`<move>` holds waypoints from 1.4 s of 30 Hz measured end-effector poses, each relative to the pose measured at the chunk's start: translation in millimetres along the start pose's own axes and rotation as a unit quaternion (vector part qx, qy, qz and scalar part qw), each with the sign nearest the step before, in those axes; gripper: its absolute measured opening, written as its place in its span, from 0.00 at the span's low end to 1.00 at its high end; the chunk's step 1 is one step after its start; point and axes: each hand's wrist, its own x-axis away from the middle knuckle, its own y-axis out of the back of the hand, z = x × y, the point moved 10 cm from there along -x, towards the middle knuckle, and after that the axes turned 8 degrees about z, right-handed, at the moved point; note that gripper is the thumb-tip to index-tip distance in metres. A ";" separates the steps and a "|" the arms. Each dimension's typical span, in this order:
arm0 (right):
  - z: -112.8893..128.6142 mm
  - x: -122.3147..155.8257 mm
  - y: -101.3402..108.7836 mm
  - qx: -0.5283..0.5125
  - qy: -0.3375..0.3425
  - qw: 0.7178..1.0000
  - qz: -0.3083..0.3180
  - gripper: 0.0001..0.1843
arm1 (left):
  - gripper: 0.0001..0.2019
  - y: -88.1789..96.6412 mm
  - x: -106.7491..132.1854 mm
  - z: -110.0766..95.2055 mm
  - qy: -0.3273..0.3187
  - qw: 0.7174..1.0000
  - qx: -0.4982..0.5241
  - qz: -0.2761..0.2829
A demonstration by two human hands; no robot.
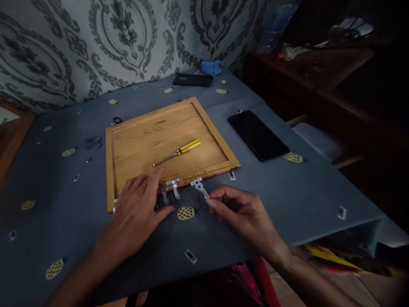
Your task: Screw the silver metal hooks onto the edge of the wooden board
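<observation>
A wooden framed panel (143, 140) lies flat on a blue-grey cloth. A yellow-handled screwdriver (179, 151) rests on it. Along the panel's near edge sit two metal hook brackets (171, 189). My left hand (137, 211) lies over that edge with fingers spread, beside those hooks. My right hand (243, 211) pinches the lower end of a third metal hook bracket (200, 186), whose plate sits against the panel's near edge.
A black phone (258, 135) lies right of the panel. Another dark phone (192, 79) and a blue cloth (211, 67) sit at the back near the patterned wall. The table's edge falls off at the right, beside a dark wooden shelf (319, 72).
</observation>
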 end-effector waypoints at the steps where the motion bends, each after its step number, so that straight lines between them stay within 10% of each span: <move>1: -0.1 0.1 0.2 0.000 0.000 1.000 -0.001 0.11 | 0.41 0.2 0.1 0.2 0.001 1.000 0.000 -0.002; 21: -17.9 -11.4 -20.0 -0.129 -0.124 0.983 0.041 0.10 | 0.38 17.3 -0.9 -10.4 -0.028 0.999 -0.008 -0.021; 42: -17.2 -25.4 -36.9 -0.083 -0.166 0.977 0.106 0.08 | 0.33 -11.6 -22.4 -36.0 -0.072 0.997 0.014 0.030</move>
